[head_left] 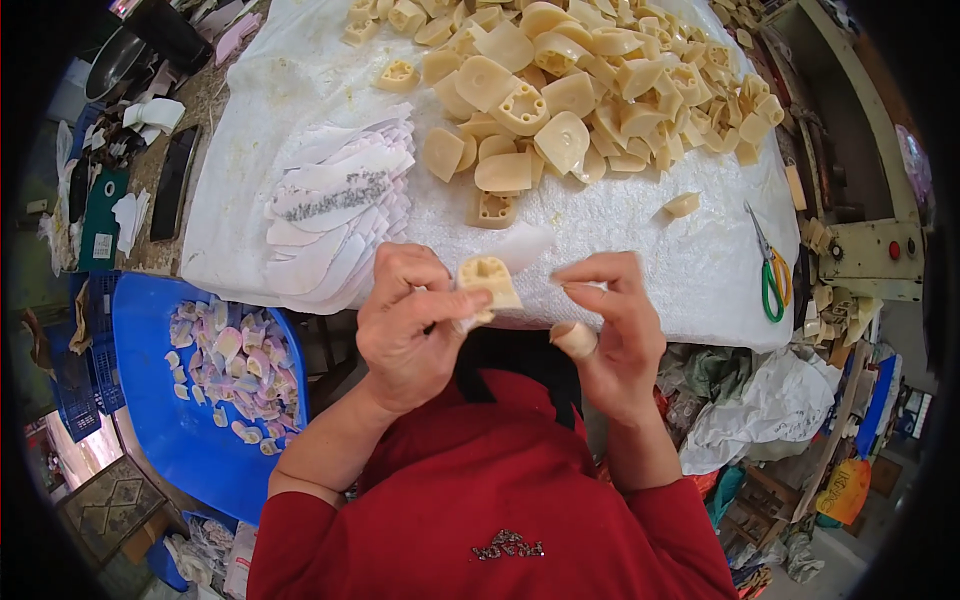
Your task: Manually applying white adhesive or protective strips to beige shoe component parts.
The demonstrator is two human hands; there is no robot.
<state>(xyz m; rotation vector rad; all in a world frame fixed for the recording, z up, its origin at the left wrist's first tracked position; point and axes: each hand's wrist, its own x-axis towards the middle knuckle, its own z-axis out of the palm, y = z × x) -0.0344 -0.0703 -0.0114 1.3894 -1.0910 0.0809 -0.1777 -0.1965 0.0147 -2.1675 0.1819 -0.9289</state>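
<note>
My left hand (410,325) pinches a beige plastic shoe heel (487,270) between thumb and fingers, its hollow ribbed face up. Some pale material shows under the heel by my fingertips, too hidden to name. To its right my right hand (618,335) holds nothing visible, its fingers bent and apart from the thumb; the fingers are a little blurred. A tan wrap (573,339) covers the tip of that thumb. Just beyond the held heel is a pale, blurred thin piece (522,246). A fanned stack of white-pink cut sheets (335,215) lies left of my left hand.
A large heap of beige heels (570,90) covers the far part of the white-covered table (600,240). Scissors (768,262) with green and orange handles lie at the right edge. A blue tub (150,370) with covered pieces (235,350) stands at lower left; a phone (175,182) lies behind it.
</note>
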